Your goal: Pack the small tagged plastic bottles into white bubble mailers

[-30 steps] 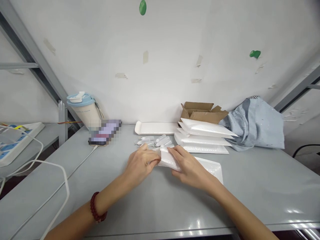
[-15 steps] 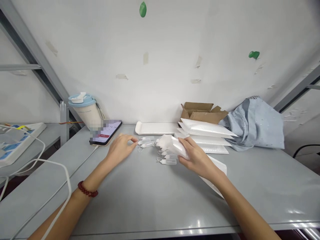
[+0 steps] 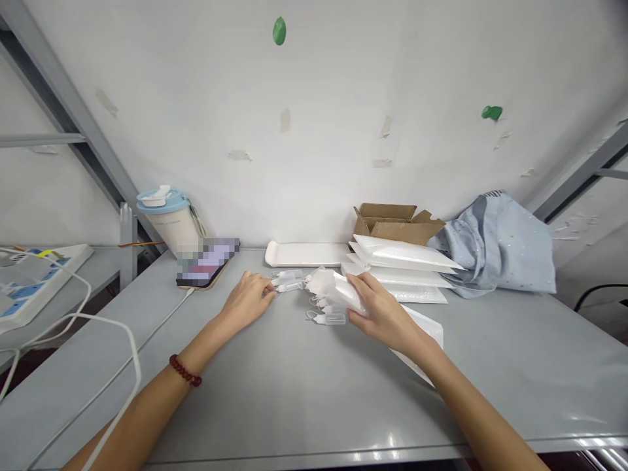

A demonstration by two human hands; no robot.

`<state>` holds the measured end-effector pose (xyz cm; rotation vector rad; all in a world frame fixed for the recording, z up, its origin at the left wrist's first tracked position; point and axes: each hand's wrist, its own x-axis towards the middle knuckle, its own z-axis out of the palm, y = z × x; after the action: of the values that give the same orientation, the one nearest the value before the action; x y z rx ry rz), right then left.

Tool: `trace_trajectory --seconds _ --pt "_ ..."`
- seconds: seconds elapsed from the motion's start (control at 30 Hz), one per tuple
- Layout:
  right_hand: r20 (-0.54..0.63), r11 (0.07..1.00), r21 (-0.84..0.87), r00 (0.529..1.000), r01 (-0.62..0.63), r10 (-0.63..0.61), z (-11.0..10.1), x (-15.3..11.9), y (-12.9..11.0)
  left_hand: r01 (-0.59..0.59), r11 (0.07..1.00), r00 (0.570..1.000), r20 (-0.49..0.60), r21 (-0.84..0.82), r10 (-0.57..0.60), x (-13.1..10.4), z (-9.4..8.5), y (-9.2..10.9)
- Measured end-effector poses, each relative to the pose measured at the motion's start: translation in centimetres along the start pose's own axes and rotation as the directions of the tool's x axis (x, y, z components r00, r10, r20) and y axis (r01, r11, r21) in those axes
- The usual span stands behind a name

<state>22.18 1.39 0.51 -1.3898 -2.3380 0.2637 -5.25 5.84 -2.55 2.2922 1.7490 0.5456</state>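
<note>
My left hand (image 3: 248, 296) is closed in a pinch at the capped ends of small clear bottles (image 3: 293, 286) lying on the grey table. These bottles have white caps and thin loops. A glossy white plastic bag (image 3: 341, 292) is gripped in my right hand (image 3: 380, 311), its crumpled end toward the left and close to the bottles. Below that bag, another small clear bottle (image 3: 334, 319) lies with its cap pointing left. Several more caps show partly under the bag. What exactly my left fingertips pinch is partly hidden.
A flat white tray (image 3: 309, 254) lies by the wall. Stacked white padded envelopes (image 3: 407, 252) stand right of it, before an open cardboard box (image 3: 400, 226) and a blue-grey cloth (image 3: 510, 242). At left are a phone (image 3: 210, 261), a lidded cup (image 3: 171, 222) and a white cable (image 3: 147, 333).
My left hand has moved slightly right, and its fingers have closed at the bottles' capped ends. My right hand keeps hold of the bag in nearly the same place.
</note>
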Motion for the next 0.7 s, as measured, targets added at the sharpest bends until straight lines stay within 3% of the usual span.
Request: trace_trajectory --seconds 0.13,0.23,0.33,0.43,0.53,0.7 --pt "0.009 1.000 -0.003 1.000 0.000 0.000 0.0 0.0 0.0 -0.024 0.998 0.999 0.027 -0.052 0.026 0.2 -0.5 -0.3" --pt "0.008 1.000 0.003 1.000 0.006 -0.006 0.2 0.0 0.0 -0.002 0.987 0.999 0.034 -0.162 0.008 0.2 -2.3 -0.1" --pt "0.014 1.000 0.003 1.000 0.016 -0.016 0.3 0.1 0.1 0.106 0.948 0.994 0.015 -0.300 -0.107 -0.2 -4.5 0.6" --pt "0.028 1.000 -0.004 0.999 0.021 -0.021 0.5 0.0 0.1 0.092 0.894 0.995 0.005 -0.439 -0.101 -0.6 -5.8 1.2" --pt "0.048 1.000 -0.008 0.999 0.025 -0.024 0.6 -0.2 0.2 0.013 0.873 0.999 0.037 -0.487 0.006 -0.9 -5.7 1.7" --pt "0.055 0.998 0.020 0.996 0.066 -0.067 0.8 -0.3 -0.2 -0.063 0.891 0.990 0.084 -0.450 0.113 -0.7 -3.3 2.4"
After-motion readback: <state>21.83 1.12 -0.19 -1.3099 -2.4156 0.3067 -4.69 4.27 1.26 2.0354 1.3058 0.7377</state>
